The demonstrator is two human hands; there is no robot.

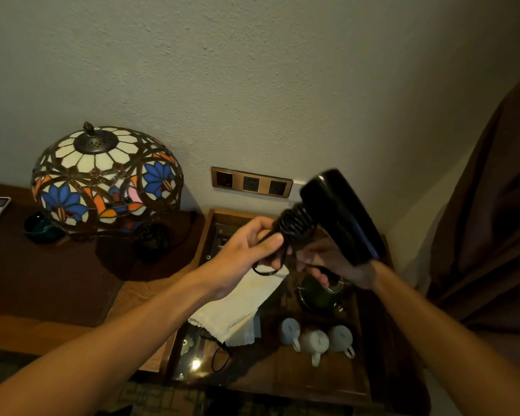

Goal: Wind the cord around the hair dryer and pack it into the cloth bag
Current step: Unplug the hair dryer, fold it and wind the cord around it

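Your left hand (252, 247) pinches the cord (294, 225) coiled around the hair dryer (339, 214); your right hand (333, 265) apparently grips its body, above the cloth bag (240, 307).

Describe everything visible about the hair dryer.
The hair dryer is glossy black, apparently plastic, with a blue edge at its lower right end. It is held in the air, tilted, above the wooden tray. Black cord is coiled tightly around its handle. The left hand grips the handle's cord end; the right hand holds it from below.
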